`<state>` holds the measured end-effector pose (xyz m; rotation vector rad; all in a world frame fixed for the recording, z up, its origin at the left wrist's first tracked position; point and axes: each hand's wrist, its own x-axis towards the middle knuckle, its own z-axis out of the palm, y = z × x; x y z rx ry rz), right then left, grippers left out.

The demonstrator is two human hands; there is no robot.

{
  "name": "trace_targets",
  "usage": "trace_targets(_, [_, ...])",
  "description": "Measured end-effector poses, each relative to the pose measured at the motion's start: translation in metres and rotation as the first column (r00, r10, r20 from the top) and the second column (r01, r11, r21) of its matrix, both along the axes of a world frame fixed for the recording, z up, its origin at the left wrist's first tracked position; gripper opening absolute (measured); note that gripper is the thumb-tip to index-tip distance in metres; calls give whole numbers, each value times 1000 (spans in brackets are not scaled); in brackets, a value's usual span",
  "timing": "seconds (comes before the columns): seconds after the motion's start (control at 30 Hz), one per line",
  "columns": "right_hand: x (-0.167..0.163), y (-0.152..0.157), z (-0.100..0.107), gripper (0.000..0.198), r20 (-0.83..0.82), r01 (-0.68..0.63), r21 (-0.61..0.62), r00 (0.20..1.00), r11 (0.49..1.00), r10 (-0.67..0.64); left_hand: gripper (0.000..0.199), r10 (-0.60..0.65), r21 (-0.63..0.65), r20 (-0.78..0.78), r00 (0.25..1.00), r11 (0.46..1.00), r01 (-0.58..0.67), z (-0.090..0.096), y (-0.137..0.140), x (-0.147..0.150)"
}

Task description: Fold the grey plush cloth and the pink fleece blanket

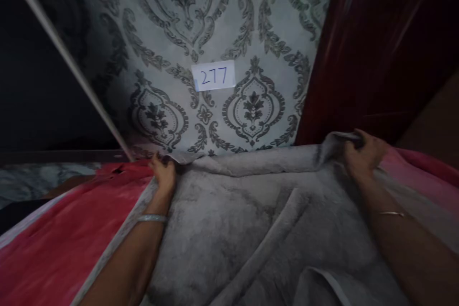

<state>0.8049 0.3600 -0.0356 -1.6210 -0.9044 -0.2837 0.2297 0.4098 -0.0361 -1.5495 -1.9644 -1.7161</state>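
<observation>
A grey plush blanket (222, 215) spreads out before me, with a raised fold running across it and its far edge curled up along the wall. My left hand (163, 172) pinches the far left corner of this edge. At the far right, my right hand (364, 155) grips the same edge, which bunches up and lifts a little at the fingers. Beneath the grey blanket, a red plush cover (107, 210) shows on the left and a pinkish-red part of it on the right.
The patterned wall (251, 100) rises right behind the blanket's far edge, bearing a paper label (214, 76) marked 277. A dark red glossy wooden panel (344, 57) stands at right. On the left are a pale strip (71, 62), a dark surface, and marbled fabric (46, 179).
</observation>
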Motion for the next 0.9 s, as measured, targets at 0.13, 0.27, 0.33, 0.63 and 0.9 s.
trace_targets(0.13, [-23,-4,8,39,368,82,80,924,993,-106,49,20,-63,-288,957,997,-40,13,-14,0])
trace_targets(0.27, [-38,-2,0,44,474,-185,-124,852,975,222,46,-296,-392,-606,739,919,47,12,-26,17])
trace_targets(0.33, [-38,4,-11,48,402,-285,-413,795,865,454,50,-338,-490,-662,669,871,-45,10,-31,24])
trace_targets(0.63, [-29,21,-39,55,282,-205,-707,796,677,536,35,-295,-565,-585,756,816,-118,10,-31,9])
trace_targets(0.9, [-70,4,-11,45,416,-354,-470,719,808,557,29,-306,-398,-634,710,916,40,17,-34,35])
